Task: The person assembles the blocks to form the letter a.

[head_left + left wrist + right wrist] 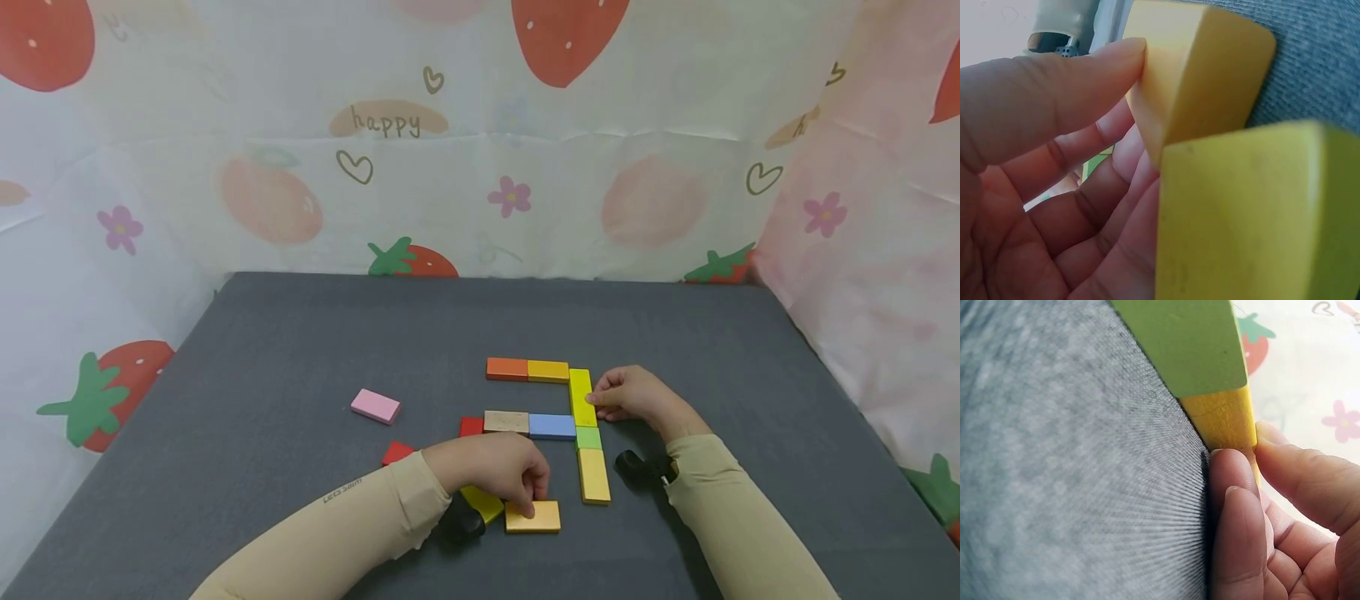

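A light orange block (543, 522) lies flat near the front, and my left hand (498, 467) pinches its left end with the thumb on top. In the left wrist view, a yellow-green block (1241, 219) stands close beside that block; the left wrist partly hides it from the head. My right hand (645, 398) holds a long yellow block (581, 392) by its right edge, thumb above and fingertips at the side. That block meets a green block (588, 438), then a pale yellow block (594, 477), forming a column. A blue block (552, 427) adjoins the column's left side.
Left of the blue block run a wooden block (506, 422) and a red block (472, 426). Orange (507, 368) and amber (548, 371) blocks form the top row. A pink block (376, 406) lies apart; another red block (397, 452) is partly behind the left arm.
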A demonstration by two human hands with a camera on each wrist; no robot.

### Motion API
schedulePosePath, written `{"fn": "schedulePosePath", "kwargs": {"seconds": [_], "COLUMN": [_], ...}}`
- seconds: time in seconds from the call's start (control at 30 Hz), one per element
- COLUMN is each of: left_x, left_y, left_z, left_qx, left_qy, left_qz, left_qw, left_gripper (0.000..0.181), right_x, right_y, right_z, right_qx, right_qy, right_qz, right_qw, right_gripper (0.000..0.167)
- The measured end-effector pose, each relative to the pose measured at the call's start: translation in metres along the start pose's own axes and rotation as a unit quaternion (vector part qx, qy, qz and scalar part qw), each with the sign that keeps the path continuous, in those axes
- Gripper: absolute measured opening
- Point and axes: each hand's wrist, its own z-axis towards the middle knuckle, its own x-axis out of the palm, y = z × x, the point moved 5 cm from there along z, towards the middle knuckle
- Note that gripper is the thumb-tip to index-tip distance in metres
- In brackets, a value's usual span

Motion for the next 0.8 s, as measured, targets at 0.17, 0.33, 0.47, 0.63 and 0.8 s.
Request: {"fn": "schedulePosePath", "kwargs": {"seconds": [0.17, 0.33, 0.47, 0.63, 0.8], "left_x": [0.0011, 0.0011, 0.0012, 0.0004, -0.0053], "left_y": [0.0010, 0.0003, -0.0012, -0.0023, 0.0021], "left_z": [0.0000, -0.0001, -0.0005, -0.0021, -0.0066], "left_qx": [0.001, 0.007, 0.015, 0.026, 0.036], "left_qy": [0.012, 0.020, 0.021, 0.019, 0.001], "left_qz": [-0.014, -0.019, -0.008, -0.007, -0.023], "left_qw": [0.9998, 0.9996, 0.9996, 0.9995, 0.9991], "left_gripper": [0.011, 0.011, 0.011, 0.010, 0.009], "right_x": [-0.0001, -0.0002, -0.0002, -0.0010, -0.0010], "right_y": [0.0014, 0.0016, 0.0010, 0.0006, 0.0004], "right_z": [-0.0013, -0.0012, -0.0007, -0.0004, -0.0009], "right_qx": [0.003, 0.004, 0.004, 0.007, 0.007], "right_qy": [0.001, 0.001, 0.001, 0.001, 0.003], "right_qz": [-0.001, -0.003, -0.002, -0.001, 0.000], "right_qw": [1.0000, 1.0000, 1.0000, 1.0000, 1.0000], "right_gripper": [0.019, 0.019, 0.020, 0.021, 0.021]}}
